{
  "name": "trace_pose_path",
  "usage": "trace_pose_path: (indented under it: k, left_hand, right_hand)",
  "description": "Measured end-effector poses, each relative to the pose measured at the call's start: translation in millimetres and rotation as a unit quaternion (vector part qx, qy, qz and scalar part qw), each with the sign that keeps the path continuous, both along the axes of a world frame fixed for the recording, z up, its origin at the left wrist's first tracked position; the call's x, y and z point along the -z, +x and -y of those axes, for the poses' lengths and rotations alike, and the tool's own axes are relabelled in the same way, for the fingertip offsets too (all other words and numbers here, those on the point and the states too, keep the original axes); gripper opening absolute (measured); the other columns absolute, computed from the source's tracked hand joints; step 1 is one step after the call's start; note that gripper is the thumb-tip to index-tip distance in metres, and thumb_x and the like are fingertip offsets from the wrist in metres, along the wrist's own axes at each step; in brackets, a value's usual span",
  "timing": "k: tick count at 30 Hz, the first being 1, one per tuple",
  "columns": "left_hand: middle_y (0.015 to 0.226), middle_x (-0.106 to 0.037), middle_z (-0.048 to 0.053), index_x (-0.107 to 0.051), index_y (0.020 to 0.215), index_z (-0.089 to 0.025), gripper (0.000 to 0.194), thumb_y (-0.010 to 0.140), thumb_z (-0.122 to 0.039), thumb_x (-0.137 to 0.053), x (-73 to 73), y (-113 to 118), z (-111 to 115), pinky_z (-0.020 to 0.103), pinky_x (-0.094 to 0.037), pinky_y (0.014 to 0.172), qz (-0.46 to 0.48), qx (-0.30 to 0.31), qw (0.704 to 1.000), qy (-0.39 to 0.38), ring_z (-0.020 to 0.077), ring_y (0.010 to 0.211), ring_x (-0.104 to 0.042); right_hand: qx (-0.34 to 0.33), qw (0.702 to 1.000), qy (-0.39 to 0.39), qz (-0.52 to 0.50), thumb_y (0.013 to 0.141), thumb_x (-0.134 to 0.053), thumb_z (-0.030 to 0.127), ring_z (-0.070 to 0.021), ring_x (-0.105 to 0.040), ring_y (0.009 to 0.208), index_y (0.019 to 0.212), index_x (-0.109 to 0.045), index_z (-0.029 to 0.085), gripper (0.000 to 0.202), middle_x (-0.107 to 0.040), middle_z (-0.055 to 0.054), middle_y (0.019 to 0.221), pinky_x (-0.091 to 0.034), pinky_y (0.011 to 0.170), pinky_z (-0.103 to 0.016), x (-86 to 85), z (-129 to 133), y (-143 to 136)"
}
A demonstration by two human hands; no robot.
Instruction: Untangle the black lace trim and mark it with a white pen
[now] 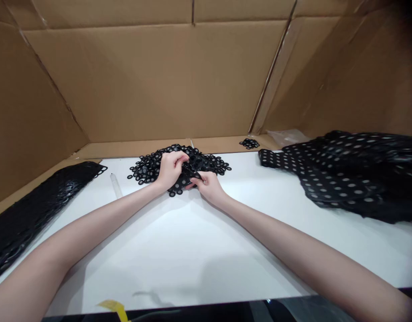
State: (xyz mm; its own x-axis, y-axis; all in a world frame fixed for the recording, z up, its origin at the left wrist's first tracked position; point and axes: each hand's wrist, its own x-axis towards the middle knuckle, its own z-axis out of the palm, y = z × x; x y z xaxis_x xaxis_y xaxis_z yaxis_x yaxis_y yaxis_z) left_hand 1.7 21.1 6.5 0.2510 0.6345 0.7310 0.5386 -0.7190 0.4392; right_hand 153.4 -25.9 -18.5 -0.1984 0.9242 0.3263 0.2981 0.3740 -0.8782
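A heap of small black rings (149, 165) lies at the far middle of the white table. Over the heap, my left hand (172, 167) is closed, thumb and fingers pinched at the edge of a black perforated sheet (182, 182). My right hand (208, 185), just to the right and a little nearer, pinches the same sheet between thumb and fingers. The part of the sheet between the hands is bent and partly hidden by the fingers. A few loose rings lie just in front of it.
Black perforated sheets (340, 174) are piled on the right. A long stack of black strips (41, 205) lies on the left, near a clear pen-like tool (115, 185). A small ring pile (249, 143) sits at the back. Cardboard walls (142, 85) surround the table; yellow tape (114, 306) hangs in front.
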Motion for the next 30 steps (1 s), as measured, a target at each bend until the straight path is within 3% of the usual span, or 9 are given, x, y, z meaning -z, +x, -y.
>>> trace_pose_path:
  k: [4,8,10,13,16,18,23,26,30]
  left_hand:
    - [0.070,-0.066,0.002,-0.062,0.069,-0.015,0.026,0.088,-0.019,-0.045,-11.2,-9.7,-15.1,0.024,-0.043,0.067,0.104,-0.012,0.993,-0.050,0.0144,0.068,-0.059]
    - [0.073,-0.065,0.002,-0.063,0.075,-0.015,0.025,0.090,-0.025,-0.046,-30.7,-39.2,-40.3,0.022,-0.044,0.063,0.219,-0.085,0.972,-0.013,0.0123,0.064,-0.056]
    - [0.079,-0.067,0.003,-0.067,0.081,-0.014,0.024,0.090,-0.027,-0.049,-31.8,-51.5,-50.0,0.023,-0.046,0.068,0.189,-0.090,0.978,-0.012,0.0126,0.066,-0.058]
    - [0.087,-0.067,0.005,-0.072,0.088,-0.015,0.018,0.085,-0.023,-0.056,-21.0,-56.8,-55.3,0.028,-0.048,0.077,0.099,-0.100,0.989,-0.039,0.0153,0.074,-0.060]
    - [0.106,-0.062,0.008,-0.072,0.097,-0.017,0.021,0.087,-0.021,-0.054,-11.4,-49.7,-45.4,0.035,-0.046,0.092,0.051,-0.115,0.992,0.001,0.0206,0.099,-0.059]
    - [0.112,-0.058,0.009,-0.070,0.105,-0.019,0.026,0.093,-0.023,-0.047,-10.9,-41.9,-30.5,0.037,-0.042,0.099,0.033,-0.087,0.994,0.060,0.0213,0.109,-0.055]
    - [0.101,-0.060,0.009,-0.064,0.117,-0.019,0.030,0.095,-0.032,-0.048,-10.8,-23.7,5.3,0.035,-0.048,0.087,-0.112,0.135,0.976,0.127,0.0196,0.095,-0.057]
    - [0.101,-0.059,0.011,-0.060,0.123,-0.017,0.033,0.093,-0.031,-0.052,-1.1,-20.5,8.7,0.033,-0.050,0.082,-0.143,0.163,0.964,0.152,0.0193,0.092,-0.057]
    - [0.100,-0.059,0.009,-0.056,0.128,-0.019,0.037,0.094,-0.031,-0.053,10.1,-24.1,2.4,0.029,-0.051,0.078,-0.120,0.165,0.972,0.116,0.0165,0.089,-0.058]
  right_hand:
    - [0.001,1.000,0.007,-0.014,0.078,-0.053,0.017,-0.0230,-0.072,0.071,0.060,-0.066,0.018,0.022,-0.075,-0.005,0.069,-0.053,0.068,-0.030,1.9,1.7,-0.2]
    - [0.007,0.999,-0.002,-0.034,0.080,-0.054,0.023,-0.0248,-0.071,0.071,0.060,-0.064,0.018,0.022,-0.075,-0.008,0.072,-0.053,0.068,-0.033,4.7,3.0,-1.0]
    - [0.014,0.999,-0.016,-0.049,0.081,-0.056,0.032,-0.0252,-0.071,0.072,0.063,-0.063,0.017,0.024,-0.076,-0.010,0.074,-0.053,0.069,-0.034,5.0,2.6,-1.4]
    - [0.005,0.994,-0.036,-0.105,0.080,-0.061,0.047,-0.0230,-0.070,0.070,0.068,-0.062,0.016,0.032,-0.075,-0.011,0.075,-0.053,0.069,-0.034,4.5,1.1,-1.7]
    - [-0.014,0.984,-0.058,-0.170,0.073,-0.065,0.057,-0.0198,-0.068,0.066,0.071,-0.061,0.016,0.041,-0.075,-0.011,0.074,-0.052,0.067,-0.032,3.4,-0.3,-1.5]
    - [-0.019,0.976,-0.075,-0.205,0.070,-0.068,0.059,-0.0183,-0.067,0.065,0.072,-0.060,0.016,0.044,-0.074,-0.010,0.072,-0.052,0.066,-0.031,2.7,-1.2,-0.6]
    - [0.005,0.957,-0.084,-0.276,0.065,-0.072,0.060,-0.0165,-0.065,0.059,0.077,-0.061,0.017,0.045,-0.071,-0.004,0.064,-0.052,0.063,-0.031,2.1,-4.1,4.0]
    - [0.017,0.951,-0.073,-0.300,0.065,-0.073,0.058,-0.0161,-0.063,0.057,0.076,-0.063,0.018,0.042,-0.069,-0.003,0.063,-0.052,0.062,-0.030,0.8,-5.2,6.1]
    - [0.014,0.952,-0.089,-0.292,0.064,-0.073,0.057,-0.0151,-0.060,0.060,0.072,-0.065,0.018,0.041,-0.067,-0.002,0.064,-0.049,0.065,-0.029,-3.9,-3.6,6.3]
